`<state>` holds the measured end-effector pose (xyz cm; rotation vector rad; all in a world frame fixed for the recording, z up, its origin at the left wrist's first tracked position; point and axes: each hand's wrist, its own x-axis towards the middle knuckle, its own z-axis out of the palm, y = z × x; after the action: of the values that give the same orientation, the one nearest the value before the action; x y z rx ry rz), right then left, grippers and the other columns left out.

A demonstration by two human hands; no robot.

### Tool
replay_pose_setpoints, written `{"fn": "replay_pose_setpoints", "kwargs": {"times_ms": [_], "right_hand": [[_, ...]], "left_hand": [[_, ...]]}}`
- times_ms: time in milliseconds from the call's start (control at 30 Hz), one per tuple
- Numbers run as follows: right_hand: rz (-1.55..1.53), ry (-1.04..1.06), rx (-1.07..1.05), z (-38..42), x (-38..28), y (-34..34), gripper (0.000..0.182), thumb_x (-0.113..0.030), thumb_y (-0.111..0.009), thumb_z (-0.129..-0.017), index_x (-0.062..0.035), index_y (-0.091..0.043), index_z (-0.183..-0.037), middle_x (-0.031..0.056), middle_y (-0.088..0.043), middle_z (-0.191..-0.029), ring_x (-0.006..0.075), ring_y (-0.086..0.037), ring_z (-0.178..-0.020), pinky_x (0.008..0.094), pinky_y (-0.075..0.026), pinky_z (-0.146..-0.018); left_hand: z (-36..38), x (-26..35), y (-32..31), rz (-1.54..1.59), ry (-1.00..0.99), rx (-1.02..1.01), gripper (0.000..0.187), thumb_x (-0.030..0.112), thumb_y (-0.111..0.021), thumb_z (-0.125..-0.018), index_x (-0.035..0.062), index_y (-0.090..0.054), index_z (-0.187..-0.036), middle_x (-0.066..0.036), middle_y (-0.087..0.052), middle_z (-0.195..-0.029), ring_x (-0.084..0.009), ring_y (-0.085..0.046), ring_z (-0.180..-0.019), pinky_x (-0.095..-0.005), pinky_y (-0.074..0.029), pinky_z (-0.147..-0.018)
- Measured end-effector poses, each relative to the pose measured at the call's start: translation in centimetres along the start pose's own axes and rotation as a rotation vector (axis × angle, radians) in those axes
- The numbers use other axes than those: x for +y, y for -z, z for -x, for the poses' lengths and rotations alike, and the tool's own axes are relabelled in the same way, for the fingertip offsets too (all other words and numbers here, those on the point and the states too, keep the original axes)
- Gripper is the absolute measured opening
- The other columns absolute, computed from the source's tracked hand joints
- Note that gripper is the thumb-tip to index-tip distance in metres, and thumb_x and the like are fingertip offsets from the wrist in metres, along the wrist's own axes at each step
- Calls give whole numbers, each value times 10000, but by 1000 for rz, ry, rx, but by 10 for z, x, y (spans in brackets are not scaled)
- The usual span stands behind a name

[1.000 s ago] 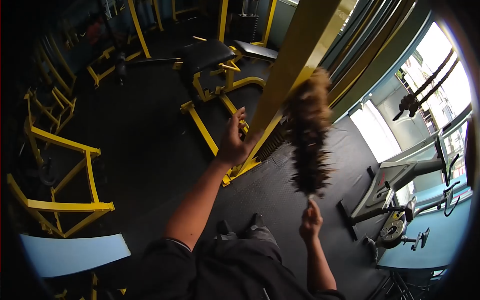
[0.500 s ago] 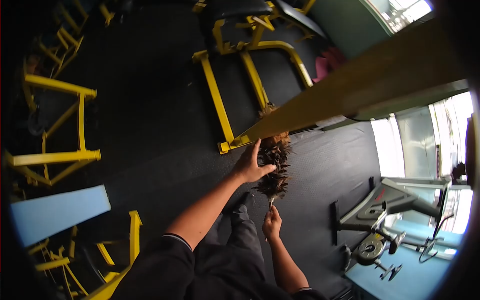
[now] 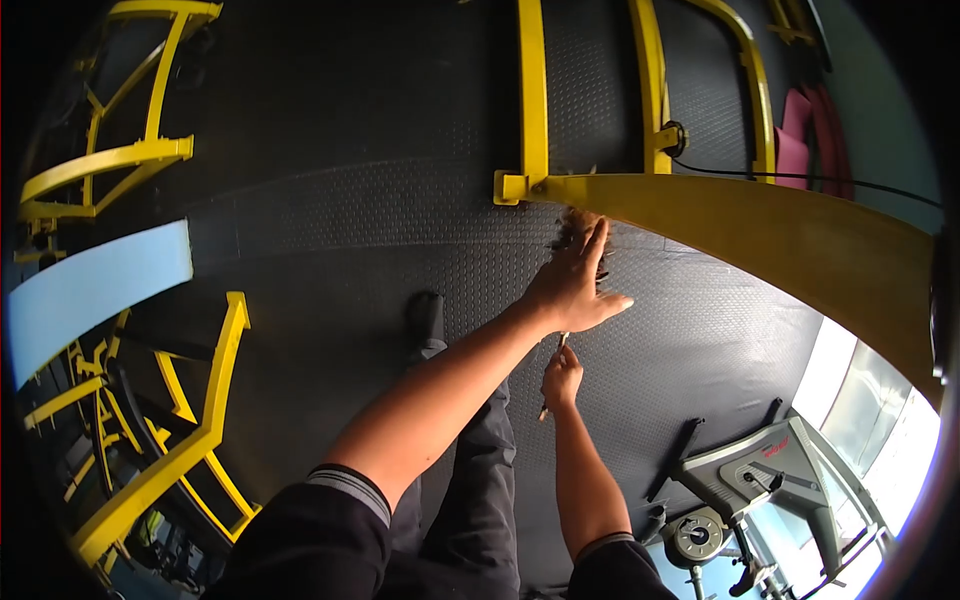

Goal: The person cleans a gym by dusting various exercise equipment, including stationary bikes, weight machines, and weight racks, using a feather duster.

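Note:
A brown feather duster (image 3: 568, 234) runs upward from my right hand (image 3: 563, 378), whose fingers are wrapped round its thin handle. Its feathered end reaches the edge of a yellow steel beam (image 3: 700, 207), and a few feather tips show past the beam's far side. My left hand (image 3: 578, 287) is spread over the duster's middle, thumb out to the right and fingers pointing to the beam. That hand hides much of the feathers.
Yellow frame legs (image 3: 534, 90) extend away beyond the beam, with a black cable (image 3: 810, 180) alongside. An exercise bike (image 3: 760, 470) stands at lower right. To the left are a light blue board (image 3: 100, 295) and more yellow frames (image 3: 215, 400). Black textured matting (image 3: 350, 210) covers the floor.
The view has turned and shifted, so the beam lies flatter and farther right. My left hand now covers more of the duster, which shows less of its feathers. My right hand keeps the handle.

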<state>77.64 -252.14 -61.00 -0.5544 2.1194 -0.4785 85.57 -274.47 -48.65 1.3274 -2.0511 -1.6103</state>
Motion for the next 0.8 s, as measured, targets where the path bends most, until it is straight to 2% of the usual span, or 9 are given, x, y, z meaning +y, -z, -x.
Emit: {"fn": "replay_pose_setpoints", "kwargs": {"times_ms": [33, 133, 267, 333, 400, 533, 633, 700, 800], "right_hand": [[112, -46, -42, -10, 6, -1, 235, -73, -461, -856, 12, -615, -1012, 251, -593, -708, 299, -582, -599, 399, -445, -591], [353, -10, -201, 22, -24, 21, 276, -72, -451, -843, -8, -615, -1055, 259, -611, -809, 356, -624, -709, 410, -465, -660], [-58, 181, -7, 115, -59, 52, 338, -103, -465, -932, 47, -489, -1234, 229, -610, -1067, 267, -610, -932, 308, -460, -811], [27, 581, 122, 128, -76, 64, 367, -126, -448, -951, 70, -447, -1262, 243, -581, -1147, 325, -595, -1004, 341, -454, -861], [185, 666, 313, 105, -70, 57, 373, -114, -450, -945, 47, -439, -1281, 218, -600, -1088, 263, -596, -939, 319, -459, -838], [198, 413, 172, 26, -59, 32, 387, -179, -450, -939, 12, -457, -1275, 251, -592, -1128, 403, -596, -1004, 421, -474, -834], [129, 170, 45, 0, -85, 13, 441, -280, -560, -873, -62, -500, -1251, 194, -642, -1051, 361, -628, -954, 433, -492, -786], [461, 62, -169, -26, -69, 6, 390, -294, -568, -853, -39, -575, -1149, 214, -654, -986, 363, -635, -937, 428, -500, -770], [354, 318, -16, -19, -63, -8, 221, -201, -525, -846, -7, -627, -876, 199, -650, -735, 290, -649, -654, 440, -492, -569]], "left_hand": [[-4, -5, -1, 28, -29, 43, 1025, 450, -668, -773, -53, -64, -1431, -285, -187, -1459, -373, -242, -1358, -403, -228, -1118], [-1, -11, 8, 61, 36, 134, 1018, 458, -676, -760, -70, -112, -1423, -295, -261, -1425, -375, -283, -1337, -407, -257, -1098], [26, -21, 37, 191, 64, 403, 971, 462, -660, -776, -68, -158, -1416, -291, -347, -1362, -384, -304, -1321, -419, -283, -1081], [41, -11, 54, 72, 78, 461, 906, 453, -630, -812, -77, -191, -1403, -286, -313, -1395, -395, -323, -1308, -428, -305, -1068], [37, -13, 41, 83, 22, 464, 818, 426, -594, -853, -83, -237, -1385, -278, -317, -1405, -385, -367, -1287, -419, -318, -1063], [31, -24, -8, 239, 323, 5, 762, 481, -496, -888, -27, -257, -1405, -212, -344, -1422, -321, -388, -1293, -377, -328, -1067], [40, -35, -33, 113, 353, -136, 739, 489, -458, -905, -31, -276, -1398, -225, -336, -1422, -309, -389, -1297, -381, -353, -1050], [46, -58, -50, 401, 387, -122, 708, 496, -472, -897, -5, -331, -1378, -235, -434, -1351, -330, -443, -1251, -374, -374, -1019], [71, -77, -36, 526, 596, -93, 746, 545, -494, -871, -25, -386, -1341, -253, -472, -1313, -337, -450, -1242, -363, -356, -1021]]}}
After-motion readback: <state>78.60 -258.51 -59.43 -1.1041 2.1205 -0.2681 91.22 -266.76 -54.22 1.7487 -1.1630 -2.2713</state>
